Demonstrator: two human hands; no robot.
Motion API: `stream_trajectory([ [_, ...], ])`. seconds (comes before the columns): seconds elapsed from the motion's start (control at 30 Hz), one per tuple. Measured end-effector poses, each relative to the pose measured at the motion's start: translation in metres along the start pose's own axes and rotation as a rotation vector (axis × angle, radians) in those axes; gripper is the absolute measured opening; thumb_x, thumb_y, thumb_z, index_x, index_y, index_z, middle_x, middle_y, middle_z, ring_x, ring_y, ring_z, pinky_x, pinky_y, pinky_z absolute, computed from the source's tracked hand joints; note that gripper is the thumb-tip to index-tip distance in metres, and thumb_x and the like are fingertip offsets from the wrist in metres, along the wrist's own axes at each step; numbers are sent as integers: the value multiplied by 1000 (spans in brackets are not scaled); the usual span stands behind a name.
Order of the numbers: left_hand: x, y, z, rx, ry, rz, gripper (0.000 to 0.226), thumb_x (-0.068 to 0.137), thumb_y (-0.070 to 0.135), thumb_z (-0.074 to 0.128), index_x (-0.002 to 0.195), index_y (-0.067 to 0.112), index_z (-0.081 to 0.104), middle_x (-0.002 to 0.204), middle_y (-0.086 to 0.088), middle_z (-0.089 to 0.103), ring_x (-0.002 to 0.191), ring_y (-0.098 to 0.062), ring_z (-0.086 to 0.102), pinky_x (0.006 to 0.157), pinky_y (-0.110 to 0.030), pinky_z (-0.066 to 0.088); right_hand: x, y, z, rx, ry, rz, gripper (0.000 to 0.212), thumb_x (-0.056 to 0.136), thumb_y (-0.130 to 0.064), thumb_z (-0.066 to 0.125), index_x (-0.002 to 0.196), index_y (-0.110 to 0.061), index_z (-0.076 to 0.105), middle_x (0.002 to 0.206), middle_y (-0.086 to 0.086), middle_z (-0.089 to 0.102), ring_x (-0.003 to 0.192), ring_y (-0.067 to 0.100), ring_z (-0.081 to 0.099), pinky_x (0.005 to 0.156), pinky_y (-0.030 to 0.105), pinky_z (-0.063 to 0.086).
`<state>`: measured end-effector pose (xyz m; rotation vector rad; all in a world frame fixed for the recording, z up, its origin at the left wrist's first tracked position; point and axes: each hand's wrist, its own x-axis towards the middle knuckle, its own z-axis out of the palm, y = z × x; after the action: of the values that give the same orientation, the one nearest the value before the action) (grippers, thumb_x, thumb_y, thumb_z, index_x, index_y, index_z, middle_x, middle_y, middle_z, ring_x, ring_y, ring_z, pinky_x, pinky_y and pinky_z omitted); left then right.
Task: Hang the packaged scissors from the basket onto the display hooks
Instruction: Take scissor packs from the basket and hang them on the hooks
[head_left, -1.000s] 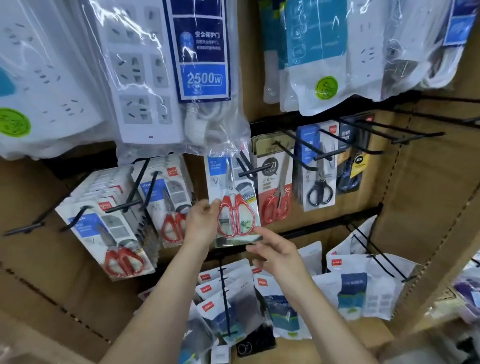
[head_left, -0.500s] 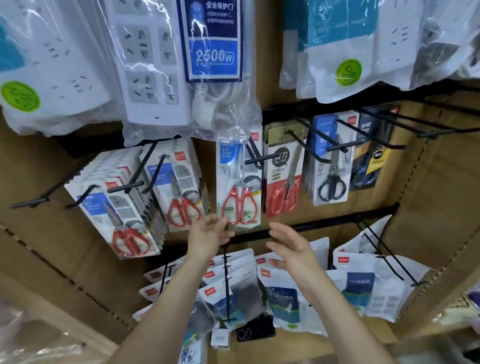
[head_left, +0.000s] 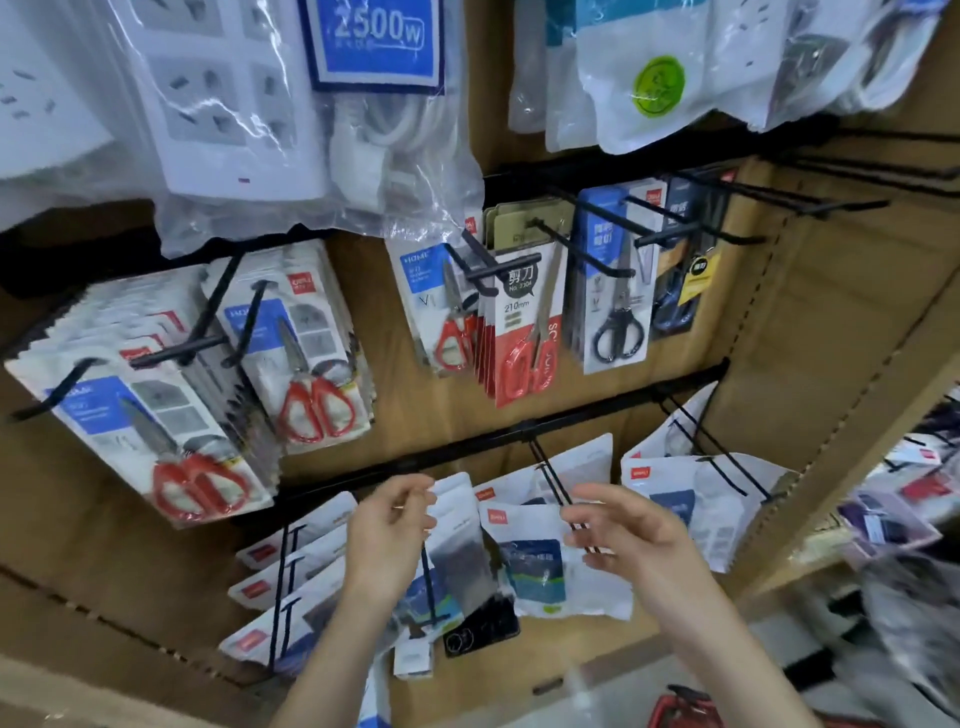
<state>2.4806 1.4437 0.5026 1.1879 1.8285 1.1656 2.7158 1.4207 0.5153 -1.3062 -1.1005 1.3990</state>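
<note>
A pack of red-handled scissors (head_left: 441, 306) hangs on a black display hook (head_left: 475, 265) at the middle of the board. Both hands are below it and apart from it, holding nothing. My left hand (head_left: 387, 535) has loosely curled fingers in front of the lower row of white pouches. My right hand (head_left: 631, 540) is relaxed, fingers half bent, to the right of it. More red scissors packs hang at the left (head_left: 306, 353) and far left (head_left: 156, 415). A red basket edge (head_left: 685, 709) shows at the bottom.
Bagged power strips (head_left: 291, 104) hang above and overlap the top of the scissors row. Red-card scissors (head_left: 527, 322), black-handled scissors (head_left: 615, 291) and several bare hooks (head_left: 727, 218) are to the right. White pouches (head_left: 540, 556) fill the lower hooks. A wooden shelf side (head_left: 841, 415) stands at right.
Both hands let go of the red scissors pack, which stays hanging on its hook, and dropped down to the lower pouch row. The view tilted downward.
</note>
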Motion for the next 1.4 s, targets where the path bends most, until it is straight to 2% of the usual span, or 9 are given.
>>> stream_trajectory([
  [0.23, -44, -27, 1, 27, -288, 51, 31, 100, 9, 47, 93, 30, 69, 76, 13, 70, 74, -15, 67, 77, -43, 57, -52, 29, -8, 125, 226, 22, 21, 97, 0, 52, 107, -8, 69, 95, 16, 75, 78, 27, 69, 70, 31, 54],
  [0.4, -81, -22, 26, 2, -475, 73, 31, 99, 8, 49, 91, 29, 70, 76, 9, 71, 70, -12, 65, 74, -36, 54, -95, 47, -19, 141, 360, 2, 19, 95, 4, 54, 105, -3, 69, 91, 19, 74, 73, 21, 70, 65, 19, 55],
  [0.47, -97, -18, 44, 4, -560, 80, 31, 97, 5, 51, 89, 28, 71, 74, 7, 71, 66, -8, 65, 72, -32, 53, -114, 53, -34, 120, 423, 6, 21, 94, 5, 55, 100, -6, 71, 88, 18, 74, 74, 19, 68, 70, 24, 55],
  [0.57, -122, -16, 76, 28, -683, 101, 34, 93, -2, 53, 86, 26, 71, 69, 11, 71, 60, -5, 63, 69, -27, 53, -144, 69, -70, 85, 528, 31, 24, 94, 5, 56, 96, -12, 73, 84, 13, 75, 78, 26, 67, 76, 35, 54],
  [0.77, -175, -28, 159, 134, -883, 115, 40, 91, -4, 56, 76, 30, 72, 71, 8, 71, 62, -12, 65, 67, -33, 53, -201, 112, -167, 110, 743, 160, 21, 94, 9, 52, 97, -4, 69, 80, 12, 74, 63, 13, 68, 59, 20, 52],
  [0.9, -210, -47, 231, 239, -957, 66, 48, 92, 1, 57, 78, 45, 70, 71, 10, 71, 65, -15, 67, 71, -40, 56, -229, 154, -238, 112, 841, 253, 18, 95, 1, 55, 101, -7, 71, 88, 14, 75, 73, 18, 69, 74, 33, 55],
  [1.1, -242, -120, 352, 375, -1006, -67, 41, 92, 5, 59, 77, 41, 71, 74, 9, 72, 73, -16, 69, 77, -44, 58, -231, 266, -326, 243, 970, 430, 21, 98, 3, 48, 102, -3, 68, 84, 12, 75, 73, 23, 66, 71, 34, 52],
  [1.23, -248, -203, 431, 470, -1030, -145, 35, 94, 6, 59, 78, 34, 71, 74, 3, 72, 73, -18, 68, 73, -37, 55, -204, 372, -355, 335, 1003, 546, 21, 99, 4, 48, 99, -6, 67, 81, 11, 69, 59, 14, 61, 53, 17, 49],
  [1.4, -244, -338, 536, 563, -1135, -106, 26, 94, 8, 60, 86, 32, 68, 87, 11, 72, 82, -3, 67, 77, -22, 52, -151, 525, -375, 392, 1080, 632, 17, 96, 0, 56, 103, -12, 66, 89, 8, 72, 65, 8, 64, 56, 18, 51],
])
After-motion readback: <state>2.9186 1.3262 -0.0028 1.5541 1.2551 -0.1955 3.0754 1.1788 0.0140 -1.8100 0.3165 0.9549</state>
